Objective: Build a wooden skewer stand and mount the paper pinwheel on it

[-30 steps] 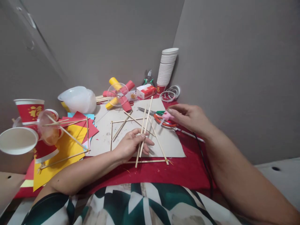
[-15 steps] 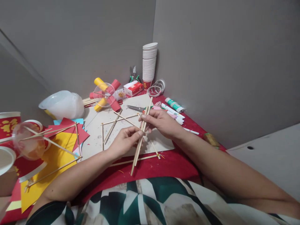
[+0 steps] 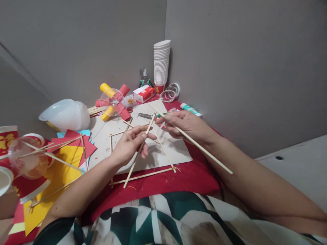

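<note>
My left hand (image 3: 135, 139) pinches a thin wooden stick (image 3: 133, 165) between thumb and fingers, its lower end slanting down toward me. In my right hand (image 3: 182, 124) is another wooden stick (image 3: 206, 153), longer-looking and slanting down to the right along my forearm. Both hands hover over a stick frame (image 3: 145, 175) lying on a white board (image 3: 184, 151); its corners look bound with something yellowish, and my hands hide part of it. Two loose sticks cross at the frame's far side. Scissors (image 3: 144, 115) lie just beyond my hands.
A tall stack of paper cups (image 3: 161, 64) stands at the back beside tape rolls (image 3: 173, 92) and a red-white box (image 3: 144, 93). A pinwheel of red and yellow paper tubes (image 3: 122, 110) is left of them. At far left, a paper-cup wheel on sticks (image 3: 28, 158) overlies coloured paper (image 3: 61, 163).
The sticks that were bunched together between both hands are now apart. My right hand has moved right with one stick, turned to slant the other way; my left hand has shifted left with another.
</note>
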The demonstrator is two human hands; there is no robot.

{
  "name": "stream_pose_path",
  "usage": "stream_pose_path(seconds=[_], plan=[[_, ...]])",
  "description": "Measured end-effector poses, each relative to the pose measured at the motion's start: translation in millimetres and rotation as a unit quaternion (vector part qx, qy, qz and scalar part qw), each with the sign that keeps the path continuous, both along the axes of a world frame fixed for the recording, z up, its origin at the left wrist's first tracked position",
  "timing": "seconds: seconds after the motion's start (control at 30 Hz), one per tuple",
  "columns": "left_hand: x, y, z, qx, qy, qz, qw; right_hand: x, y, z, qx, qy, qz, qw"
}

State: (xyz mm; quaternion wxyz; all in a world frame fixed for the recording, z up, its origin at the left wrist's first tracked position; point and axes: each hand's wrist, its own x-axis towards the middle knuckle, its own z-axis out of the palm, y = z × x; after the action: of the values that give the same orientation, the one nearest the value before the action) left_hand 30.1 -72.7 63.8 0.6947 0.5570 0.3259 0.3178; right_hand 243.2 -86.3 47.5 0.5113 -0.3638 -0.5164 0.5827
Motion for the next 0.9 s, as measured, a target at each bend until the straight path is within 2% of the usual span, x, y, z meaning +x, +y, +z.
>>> stream_pose_path(seconds=[0.13, 0.27, 0.53, 0.73, 0.8, 0.9], plan=[[0.7, -0.1, 0.6, -0.032, -0.011, 0.005, 0.999, -4.8, -3.3, 1.5, 0.007, -0.069, 0.076, 0.995], [1.2, -0.3, -1.8, -0.05, -0.018, 0.011, 0.999, -8.5, -3.1, -0.8, 0.029, -0.091, 0.106, 0.99], [0.2, -2.5, -8.0, -0.031, -0.016, 0.007, 0.999, -12.9, -3.6, -6.8, 0.021, -0.132, 0.083, 0.988], [0.6, -6.1, -9.3, -0.07, -0.022, 0.002, 0.997, -18.1, -0.1, -11.2, -0.008, -0.153, 0.114, 0.982], [1.0, -6.5, -8.4, -0.083, -0.027, 0.002, 0.996, -21.3, -0.7, -12.4, 0.005, -0.159, 0.11, 0.981], [2.3, -6.4, -8.9, -0.095, -0.023, 0.014, 0.995, -25.6, -4.6, -12.0, 0.078, -0.209, 0.06, 0.973]])
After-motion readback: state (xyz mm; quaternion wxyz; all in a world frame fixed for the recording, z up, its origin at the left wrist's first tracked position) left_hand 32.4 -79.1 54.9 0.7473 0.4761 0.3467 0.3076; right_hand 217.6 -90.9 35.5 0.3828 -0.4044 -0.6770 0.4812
